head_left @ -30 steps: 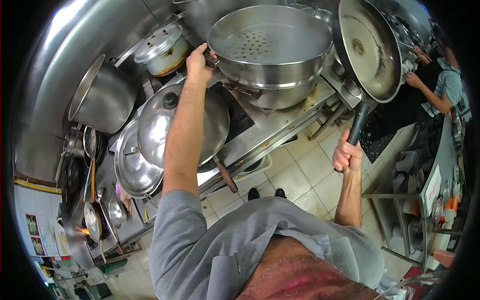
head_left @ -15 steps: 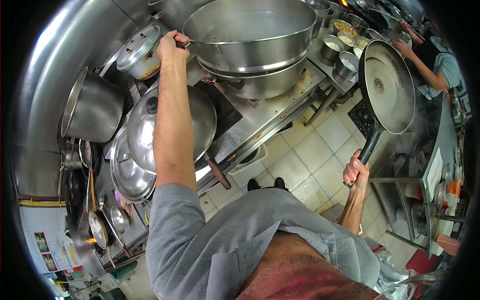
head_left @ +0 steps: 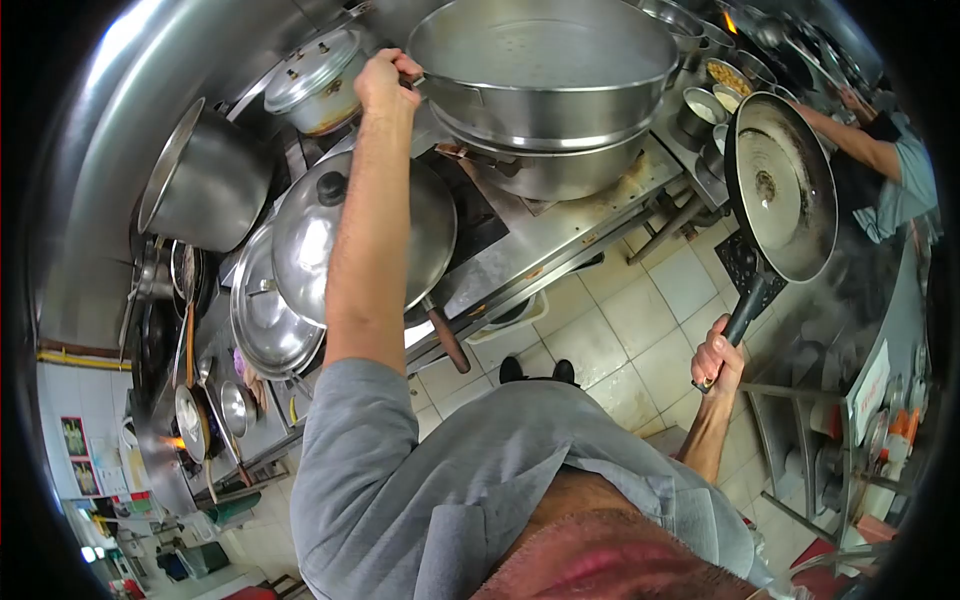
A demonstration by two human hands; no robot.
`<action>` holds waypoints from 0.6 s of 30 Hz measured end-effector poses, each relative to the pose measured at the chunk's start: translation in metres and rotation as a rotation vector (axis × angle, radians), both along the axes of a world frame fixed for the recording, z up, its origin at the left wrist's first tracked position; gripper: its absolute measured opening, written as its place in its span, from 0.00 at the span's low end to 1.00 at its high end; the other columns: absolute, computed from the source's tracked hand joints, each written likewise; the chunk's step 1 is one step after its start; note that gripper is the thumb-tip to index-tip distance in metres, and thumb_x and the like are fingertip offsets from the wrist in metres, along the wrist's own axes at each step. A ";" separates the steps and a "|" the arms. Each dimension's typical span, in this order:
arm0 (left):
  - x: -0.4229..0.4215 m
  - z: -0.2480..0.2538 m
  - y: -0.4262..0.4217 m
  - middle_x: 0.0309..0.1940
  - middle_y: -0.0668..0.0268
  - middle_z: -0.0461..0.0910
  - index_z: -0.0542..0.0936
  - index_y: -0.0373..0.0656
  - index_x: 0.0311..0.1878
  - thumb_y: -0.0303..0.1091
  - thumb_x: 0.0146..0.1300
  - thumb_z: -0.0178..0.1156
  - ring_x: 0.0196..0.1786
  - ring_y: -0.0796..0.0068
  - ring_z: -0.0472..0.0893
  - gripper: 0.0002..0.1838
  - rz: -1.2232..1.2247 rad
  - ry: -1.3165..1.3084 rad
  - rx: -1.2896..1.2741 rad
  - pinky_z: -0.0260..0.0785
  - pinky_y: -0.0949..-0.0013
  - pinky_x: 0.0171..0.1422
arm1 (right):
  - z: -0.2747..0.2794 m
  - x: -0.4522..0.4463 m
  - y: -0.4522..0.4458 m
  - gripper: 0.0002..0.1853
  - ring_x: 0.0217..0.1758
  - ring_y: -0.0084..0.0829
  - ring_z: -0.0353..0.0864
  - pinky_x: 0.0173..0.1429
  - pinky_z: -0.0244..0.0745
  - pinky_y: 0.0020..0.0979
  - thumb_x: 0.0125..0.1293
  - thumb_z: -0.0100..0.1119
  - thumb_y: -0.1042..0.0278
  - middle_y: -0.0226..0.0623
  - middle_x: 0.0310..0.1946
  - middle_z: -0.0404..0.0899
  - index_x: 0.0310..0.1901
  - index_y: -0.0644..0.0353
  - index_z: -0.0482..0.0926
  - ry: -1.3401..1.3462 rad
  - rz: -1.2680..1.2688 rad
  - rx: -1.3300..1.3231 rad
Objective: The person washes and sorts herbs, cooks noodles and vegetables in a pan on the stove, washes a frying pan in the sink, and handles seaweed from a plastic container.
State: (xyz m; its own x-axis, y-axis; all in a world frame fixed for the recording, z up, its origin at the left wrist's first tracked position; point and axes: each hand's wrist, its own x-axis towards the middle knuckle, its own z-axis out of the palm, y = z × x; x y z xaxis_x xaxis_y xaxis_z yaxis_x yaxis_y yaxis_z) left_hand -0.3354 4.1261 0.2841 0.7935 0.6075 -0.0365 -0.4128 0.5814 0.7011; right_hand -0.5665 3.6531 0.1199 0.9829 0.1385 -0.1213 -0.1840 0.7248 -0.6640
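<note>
My left hand (head_left: 385, 82) is closed round the side handle of a large steel steamer pot (head_left: 545, 110), which sits on a lower steel pot (head_left: 575, 175) on the stove. Away to the right, my right hand (head_left: 718, 358) grips the black handle of a frying pan (head_left: 785, 190). The pan is held up over the floor, its pale, stained inside showing and no food visible in it. Below my left forearm lies a domed steel lid (head_left: 300, 235) with a black knob, over a wooden-handled wok.
A tall pot (head_left: 210, 180) and a lidded white pot (head_left: 325, 90) stand at the left. Small food containers (head_left: 700, 108) line the counter beyond the steamer. A co-worker (head_left: 900, 165) stands at the far right, above a steel shelf unit (head_left: 800, 390). A flame burns at the lower left.
The frying pan has moved outward to the right and lower, away from the steamer, in my right hand. My left hand stays on the pot handle. The co-worker's arm has shifted.
</note>
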 end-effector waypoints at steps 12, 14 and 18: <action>-0.108 -0.023 0.025 0.42 0.52 0.71 0.71 0.35 0.50 0.52 0.60 0.50 0.39 0.58 0.74 0.28 0.170 0.683 1.200 0.71 0.59 0.41 | 0.023 0.007 0.014 0.10 0.05 0.18 0.55 0.05 0.61 0.26 0.56 0.49 0.78 0.25 0.11 0.55 0.40 0.63 0.64 -0.187 0.187 0.101; -0.142 -0.033 0.046 0.54 0.50 0.66 0.69 0.45 0.58 0.61 0.58 0.46 0.51 0.49 0.72 0.33 0.294 1.002 1.932 0.67 0.54 0.53 | 0.026 0.010 0.012 0.10 0.05 0.18 0.55 0.05 0.61 0.26 0.56 0.49 0.78 0.25 0.11 0.55 0.40 0.63 0.64 -0.202 0.198 0.097; -0.175 -0.062 0.076 0.52 0.50 0.66 0.71 0.46 0.54 0.56 0.57 0.51 0.50 0.48 0.73 0.28 0.171 1.214 2.112 0.66 0.52 0.54 | 0.032 0.014 0.014 0.09 0.05 0.17 0.55 0.05 0.61 0.26 0.56 0.51 0.76 0.25 0.11 0.56 0.38 0.63 0.65 -0.178 0.148 0.055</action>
State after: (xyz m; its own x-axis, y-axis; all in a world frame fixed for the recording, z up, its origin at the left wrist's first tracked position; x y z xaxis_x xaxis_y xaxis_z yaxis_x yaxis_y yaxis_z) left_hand -0.5106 4.2025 0.2218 0.8586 0.4562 0.2339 0.4851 -0.8705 -0.0826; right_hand -0.5529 3.6674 0.1515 0.9567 0.2842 0.0636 -0.1745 0.7343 -0.6560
